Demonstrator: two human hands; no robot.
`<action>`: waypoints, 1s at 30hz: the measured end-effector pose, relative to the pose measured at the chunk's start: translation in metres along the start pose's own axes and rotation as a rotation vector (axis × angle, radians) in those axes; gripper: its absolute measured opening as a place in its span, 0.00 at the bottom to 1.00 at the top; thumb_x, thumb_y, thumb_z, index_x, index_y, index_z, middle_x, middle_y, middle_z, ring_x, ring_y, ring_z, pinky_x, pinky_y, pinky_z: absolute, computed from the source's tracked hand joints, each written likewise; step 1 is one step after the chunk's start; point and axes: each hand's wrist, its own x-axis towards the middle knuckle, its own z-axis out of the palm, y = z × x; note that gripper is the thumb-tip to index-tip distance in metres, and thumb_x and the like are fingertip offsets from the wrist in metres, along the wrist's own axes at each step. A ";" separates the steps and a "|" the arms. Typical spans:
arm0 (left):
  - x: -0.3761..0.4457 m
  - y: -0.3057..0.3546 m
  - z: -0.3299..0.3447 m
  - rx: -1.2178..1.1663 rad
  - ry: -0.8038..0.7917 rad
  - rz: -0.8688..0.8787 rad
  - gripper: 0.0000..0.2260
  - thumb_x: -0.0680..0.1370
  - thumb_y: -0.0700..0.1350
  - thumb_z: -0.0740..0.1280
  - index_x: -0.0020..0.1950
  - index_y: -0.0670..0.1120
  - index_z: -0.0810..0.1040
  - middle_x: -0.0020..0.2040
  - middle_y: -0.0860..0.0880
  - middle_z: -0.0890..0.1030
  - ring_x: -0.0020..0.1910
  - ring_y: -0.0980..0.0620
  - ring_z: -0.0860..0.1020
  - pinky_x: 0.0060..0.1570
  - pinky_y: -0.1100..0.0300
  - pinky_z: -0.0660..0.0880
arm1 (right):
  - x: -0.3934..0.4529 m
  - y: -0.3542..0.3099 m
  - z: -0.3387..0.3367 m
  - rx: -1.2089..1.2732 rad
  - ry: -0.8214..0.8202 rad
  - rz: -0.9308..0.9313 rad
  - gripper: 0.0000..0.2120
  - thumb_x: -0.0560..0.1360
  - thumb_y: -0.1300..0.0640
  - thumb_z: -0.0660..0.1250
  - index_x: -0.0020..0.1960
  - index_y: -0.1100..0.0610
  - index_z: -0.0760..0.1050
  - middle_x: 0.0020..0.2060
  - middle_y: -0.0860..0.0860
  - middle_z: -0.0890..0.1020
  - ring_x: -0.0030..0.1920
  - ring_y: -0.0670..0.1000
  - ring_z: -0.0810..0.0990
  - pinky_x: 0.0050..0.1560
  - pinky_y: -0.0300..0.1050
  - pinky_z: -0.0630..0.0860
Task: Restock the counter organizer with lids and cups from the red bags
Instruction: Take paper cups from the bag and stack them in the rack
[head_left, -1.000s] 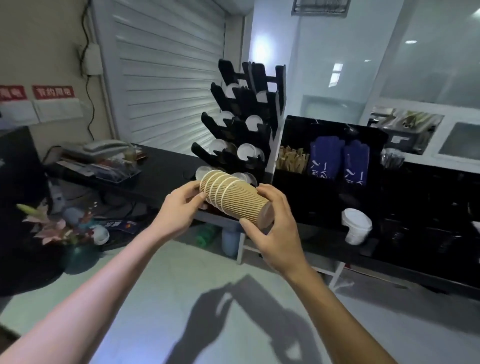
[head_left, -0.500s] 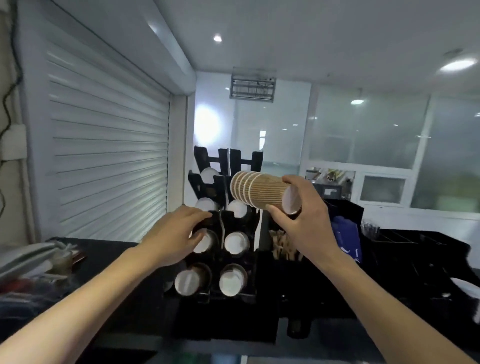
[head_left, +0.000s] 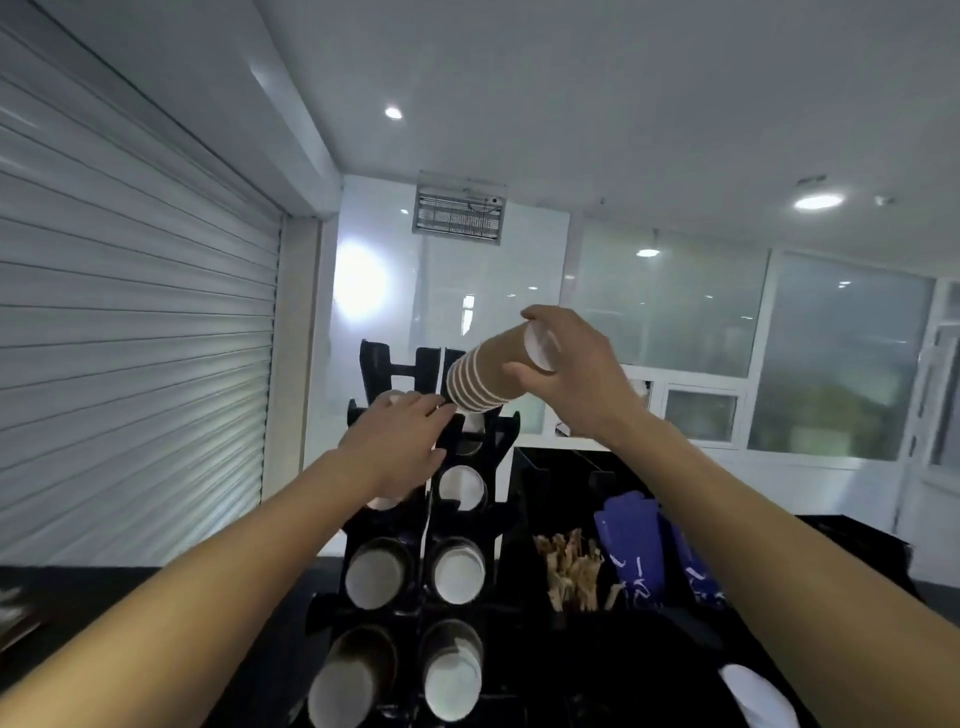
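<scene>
My right hand (head_left: 576, 371) grips a stack of brown ribbed paper cups (head_left: 491, 371) by its base, rims tilted down-left toward the top of the black tiered cup organizer (head_left: 467, 519). The stack's rims sit just above an upper right slot. My left hand (head_left: 400, 441) rests with fingers extended on the organizer's upper left tier, fingertips next to the stack's rims. Lower slots hold cups with white insides (head_left: 376, 571). No red bag is in view.
A black counter (head_left: 78, 587) carries the organizer. To its right stand a compartment of wooden stirrers (head_left: 574, 569), blue packets (head_left: 639, 551) and a white lid stack (head_left: 753, 693) at the bottom right. A roller shutter (head_left: 130, 338) fills the left.
The view has come closer and tilted up. My right hand raised the cup stack and tipped its rims down toward the organizer's top. My left hand moved up to the upper left tier.
</scene>
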 end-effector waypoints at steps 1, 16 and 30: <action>0.003 -0.001 0.004 0.003 0.000 0.017 0.26 0.82 0.54 0.58 0.79 0.49 0.61 0.76 0.50 0.67 0.73 0.47 0.67 0.72 0.45 0.63 | 0.006 0.002 0.004 -0.018 -0.028 0.011 0.29 0.74 0.46 0.74 0.72 0.50 0.69 0.66 0.46 0.75 0.63 0.47 0.73 0.63 0.42 0.69; 0.012 -0.010 0.029 -0.064 0.173 0.062 0.19 0.80 0.48 0.59 0.70 0.49 0.72 0.69 0.53 0.75 0.55 0.47 0.80 0.56 0.46 0.74 | 0.040 0.008 0.068 -0.157 -0.208 -0.044 0.31 0.74 0.46 0.71 0.75 0.49 0.67 0.69 0.48 0.73 0.65 0.52 0.74 0.61 0.49 0.72; 0.012 -0.007 0.028 -0.134 0.227 0.064 0.16 0.79 0.47 0.60 0.67 0.50 0.74 0.66 0.56 0.76 0.51 0.48 0.79 0.47 0.51 0.75 | 0.037 0.004 0.065 -0.185 -0.177 -0.046 0.30 0.74 0.45 0.71 0.74 0.49 0.68 0.67 0.48 0.74 0.63 0.52 0.74 0.56 0.45 0.69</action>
